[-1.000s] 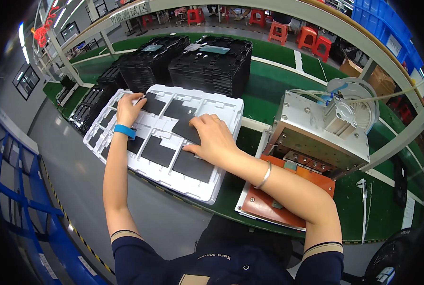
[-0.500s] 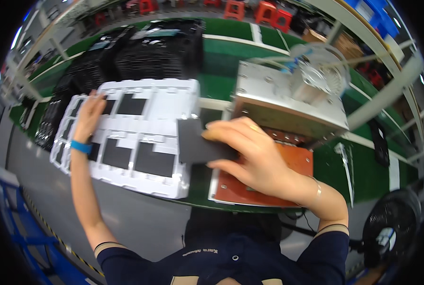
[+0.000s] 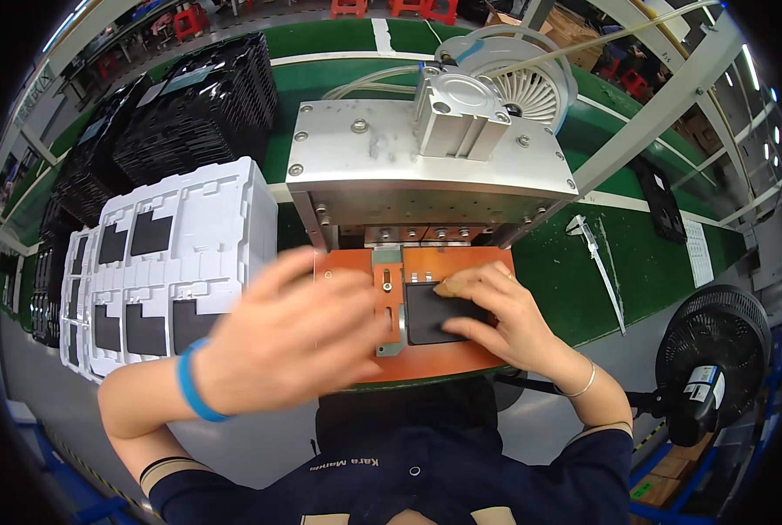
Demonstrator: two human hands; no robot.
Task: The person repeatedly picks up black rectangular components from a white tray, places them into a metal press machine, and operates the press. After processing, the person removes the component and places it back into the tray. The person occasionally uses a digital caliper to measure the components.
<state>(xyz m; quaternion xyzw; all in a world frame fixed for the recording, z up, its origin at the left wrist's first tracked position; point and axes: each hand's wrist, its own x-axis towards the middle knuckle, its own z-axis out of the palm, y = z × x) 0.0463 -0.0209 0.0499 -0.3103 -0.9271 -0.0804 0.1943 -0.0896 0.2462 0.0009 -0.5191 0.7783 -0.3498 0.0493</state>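
A flat black piece (image 3: 430,317) lies on the orange plate (image 3: 364,259) of a metal press (image 3: 356,197), beside a small slotted orange block (image 3: 388,280). My right hand (image 3: 509,319) grips this piece at its right side, thumb and fingertips on its top face. My left hand (image 3: 299,337), smeared by motion, hovers over the left part of the plate; its fingers are too blurred to read. Left of it stands a white tray (image 3: 203,232) holding several similar notched black pieces (image 3: 152,234), part of the tray being hidden behind my left hand.
Stacks of black trays (image 3: 194,114) rise behind the white tray. An air cylinder (image 3: 462,114) tops the press, with a white fan (image 3: 531,92) behind. Calipers (image 3: 599,267) lie on the green bench (image 3: 548,280) at right. A black fan (image 3: 715,359) stands near the right edge.
My right hand has brought the black piece from beside the tray onto the press plate. My left hand has left the tray and moved right to the plate. The view has shifted right.
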